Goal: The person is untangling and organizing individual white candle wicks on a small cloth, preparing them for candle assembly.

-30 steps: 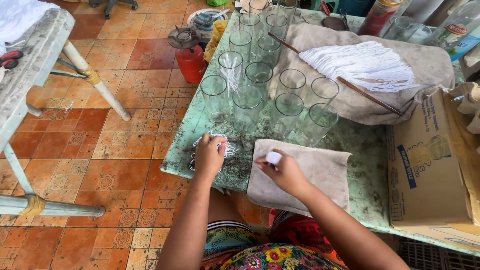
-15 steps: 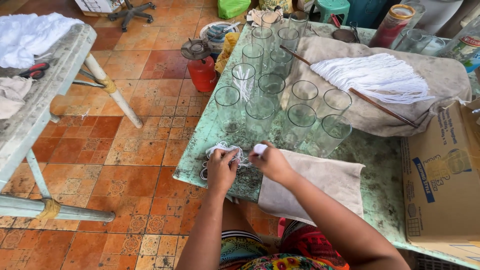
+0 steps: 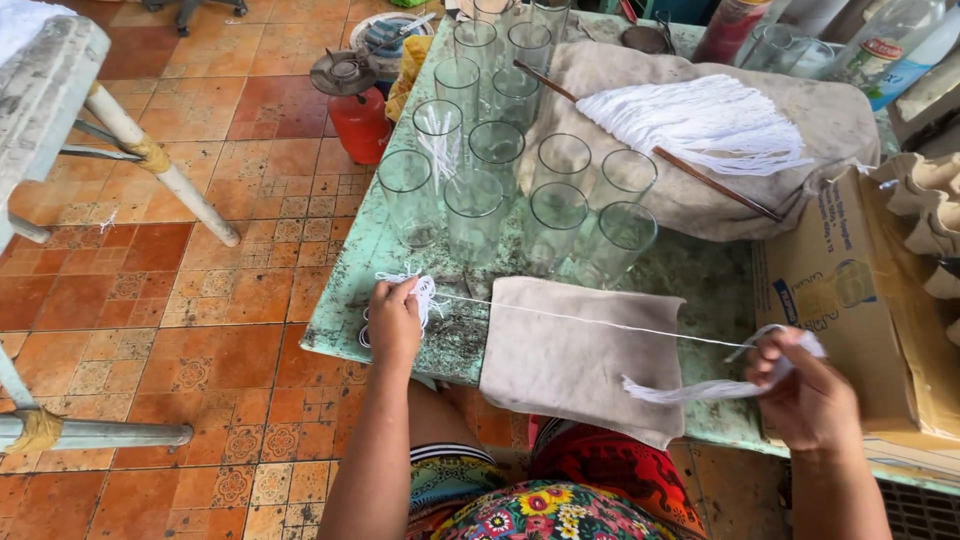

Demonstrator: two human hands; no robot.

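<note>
My left hand [image 3: 394, 318] presses down on a tangle of white string [image 3: 418, 290] at the near left corner of the worn green table [image 3: 700, 275]. A single taut strand [image 3: 600, 322] runs from there across a grey cloth [image 3: 575, 360] to my right hand [image 3: 800, 385], far out to the right by the cardboard box. That hand grips the strand together with a bunch of cut white strings [image 3: 690, 390] that hangs from it toward the left.
Several empty clear glasses [image 3: 500, 170] stand in rows behind the cloth. A bundle of white strings on a thin stick [image 3: 700, 125] lies on a larger grey cloth. A cardboard box [image 3: 850, 300] sits at right; a red gas canister [image 3: 357, 110] stands on the tiled floor.
My right hand has swung from next to the left hand far out to the right, drawing a strand of string taut across the cloth. The left hand stays on the tangle.
</note>
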